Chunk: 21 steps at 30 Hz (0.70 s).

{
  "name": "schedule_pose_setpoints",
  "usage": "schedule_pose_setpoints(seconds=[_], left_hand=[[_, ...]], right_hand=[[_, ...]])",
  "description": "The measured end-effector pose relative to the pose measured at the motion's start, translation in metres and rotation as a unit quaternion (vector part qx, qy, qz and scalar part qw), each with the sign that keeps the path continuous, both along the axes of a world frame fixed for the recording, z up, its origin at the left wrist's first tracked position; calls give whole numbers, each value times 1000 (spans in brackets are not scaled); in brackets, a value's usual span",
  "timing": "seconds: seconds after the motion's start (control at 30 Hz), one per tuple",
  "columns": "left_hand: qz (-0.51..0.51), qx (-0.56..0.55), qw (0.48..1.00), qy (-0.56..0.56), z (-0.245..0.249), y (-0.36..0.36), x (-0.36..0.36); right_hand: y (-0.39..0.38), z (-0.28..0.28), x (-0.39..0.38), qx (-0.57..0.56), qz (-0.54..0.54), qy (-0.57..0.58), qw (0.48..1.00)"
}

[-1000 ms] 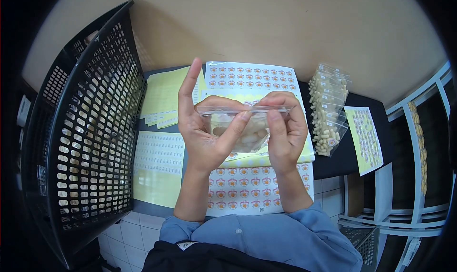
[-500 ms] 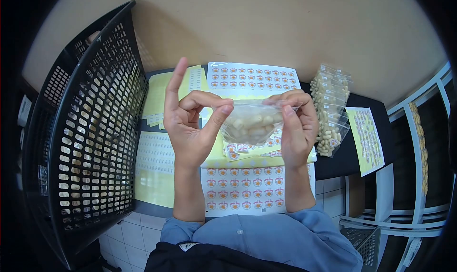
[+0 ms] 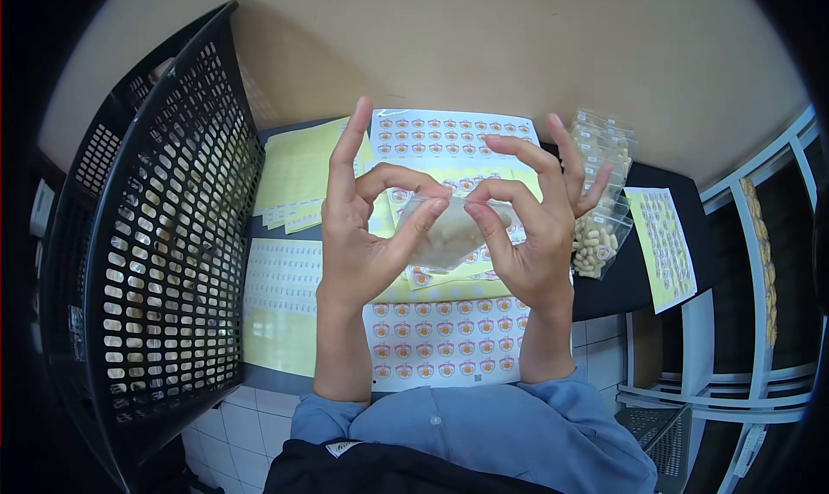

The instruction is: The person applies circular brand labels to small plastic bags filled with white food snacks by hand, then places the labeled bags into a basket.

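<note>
A clear plastic zip bag (image 3: 449, 239) of pale capsules hangs upright between my two hands, over the sticker sheets. My left hand (image 3: 363, 226) pinches its top edge between thumb and forefinger, with another finger pointing up. Close beside that pinch, my right hand (image 3: 535, 235) grips the same edge by thumb and forefinger, its other fingers spread away. Both hands partly cover the bag. Below it lie yellow-backed sticker strips (image 3: 421, 278) and a white sheet of round orange-and-pink logo stickers (image 3: 445, 347).
A tall black perforated basket (image 3: 173, 235) stands at the left. At the right are stacked filled capsule bags (image 3: 596, 243) and a yellow-edged sticker sheet (image 3: 663, 248). More yellow sheets (image 3: 302, 170) lie at the table's left. A white metal rack (image 3: 749, 321) is far right.
My right hand has slid left along the bag's top edge, close to my left hand, and its outer fingers have spread. My left hand has shifted slightly right.
</note>
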<state>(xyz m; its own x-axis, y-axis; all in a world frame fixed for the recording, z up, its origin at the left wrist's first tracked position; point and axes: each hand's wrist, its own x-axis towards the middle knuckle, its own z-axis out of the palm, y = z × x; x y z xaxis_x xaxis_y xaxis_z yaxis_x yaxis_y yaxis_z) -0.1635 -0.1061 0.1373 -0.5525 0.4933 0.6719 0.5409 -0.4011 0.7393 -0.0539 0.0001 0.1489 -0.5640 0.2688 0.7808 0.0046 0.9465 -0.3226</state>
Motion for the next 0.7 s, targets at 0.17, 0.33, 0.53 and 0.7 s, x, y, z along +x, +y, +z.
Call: schedule_pose_setpoints(seconds=[0.17,0.33,0.53,0.7], left_hand=[[3,-2,1000,30,-3,3,1],[21,-14,998,60,-8,5,0],[30,-8,995,94,-9,7,2],[43,6,996,82,-6,4,4]], right_hand=[[-2,0,-1,26,-33,6,999],[-2,-3,-3,17,-26,19,999],[-3,-5,-5,25,-16,28,999],[-4,-5,-5,42,-12,35,998]])
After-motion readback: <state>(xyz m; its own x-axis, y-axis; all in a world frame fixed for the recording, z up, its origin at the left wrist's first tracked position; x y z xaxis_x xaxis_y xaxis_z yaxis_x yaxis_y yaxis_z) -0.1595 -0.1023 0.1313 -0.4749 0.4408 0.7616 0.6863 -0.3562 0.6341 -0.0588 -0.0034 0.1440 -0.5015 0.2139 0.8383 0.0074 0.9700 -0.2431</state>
